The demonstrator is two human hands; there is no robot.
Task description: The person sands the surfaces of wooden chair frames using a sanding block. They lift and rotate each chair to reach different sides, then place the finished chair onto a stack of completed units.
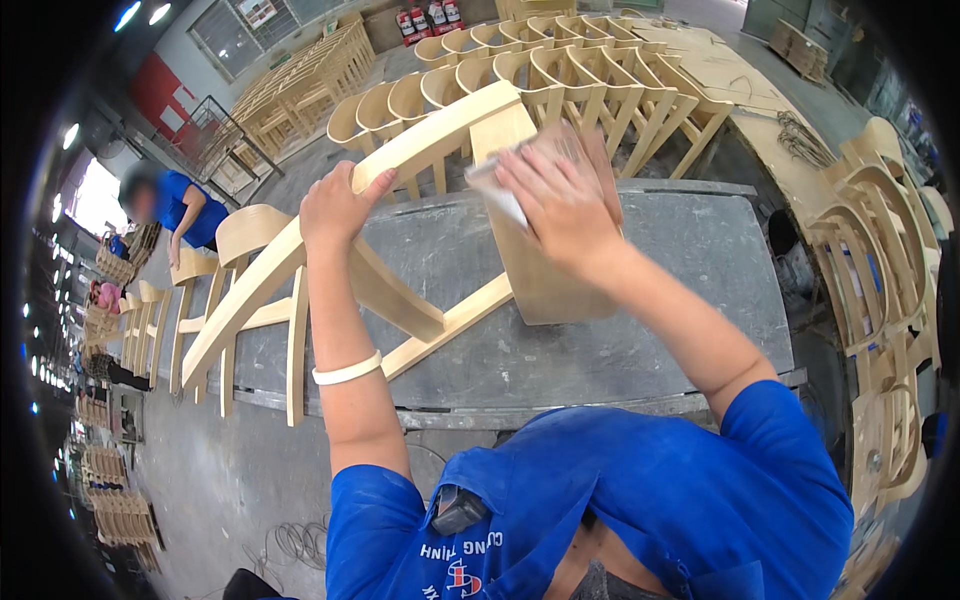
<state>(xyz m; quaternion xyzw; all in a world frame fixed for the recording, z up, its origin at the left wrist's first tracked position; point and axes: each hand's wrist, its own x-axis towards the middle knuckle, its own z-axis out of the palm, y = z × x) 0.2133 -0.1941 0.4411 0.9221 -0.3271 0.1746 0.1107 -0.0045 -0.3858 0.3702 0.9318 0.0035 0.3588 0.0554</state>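
A pale wooden chair frame (pixel 425 138) lies tipped over on a grey worktable (pixel 690 270). Its long leg slants down to the left, and a broad curved backrest panel (pixel 545 275) stands toward the right. My left hand (pixel 338 205) is wrapped round the long leg near its upper bend. Against the upper part of the panel, my right hand (pixel 560 200) presses a folded brownish sheet that looks like sandpaper (pixel 500 185). That hand and the sheet are smeared by motion, and the palm side is hidden.
Rows of pale chair frames (pixel 480 70) stand beyond the table. More curved chair parts (pixel 890 250) are stacked along the right. A co-worker in blue (pixel 190 205) is at the left, beside other chairs (pixel 250 235). Coiled cable (pixel 300 545) lies on the floor.
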